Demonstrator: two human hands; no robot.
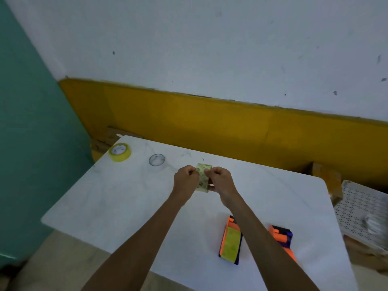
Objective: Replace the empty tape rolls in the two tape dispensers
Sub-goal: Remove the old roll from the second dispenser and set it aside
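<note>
White table [117, 198] set against a wall [210, 127] banded yellow below and pale above, teal to the left.

Above mid-table, a printed tape roll [203, 179], greenish, held on edge between both hands. Left hand [185, 180] curled close, fingertips pinched at the roll's upper rim; right hand [220, 180] likewise curled, pinching the same rim from the other side and cradling the roll lower down. Probably hunting for the loose end of the tape, though too small to tell whether any end is lifted.

Best done by steadying the roll with one hand, scraping a nail along the rim with the other, then peeling squarely to avoid splitting the strip. Worth keeping the roll low over the table in case of a slip.

Nearer the body, the near dispenser [230, 241], orange and dark, apparently already loaded with yellow-green tape. Just beside it to the right, the second dispenser [282, 237], partly hidden by the right forearm, apparently awaiting this roll.

Farther out, a clear core [156, 159] and a yellow roll [119, 152] near the far left corner, well apart from the hands. Open white surface between hands and dispensers, ample for bringing the roll back. Right edge close to the second dispenser, with a perforated tray [357, 208] just beyond; better to work toward the middle.
</note>
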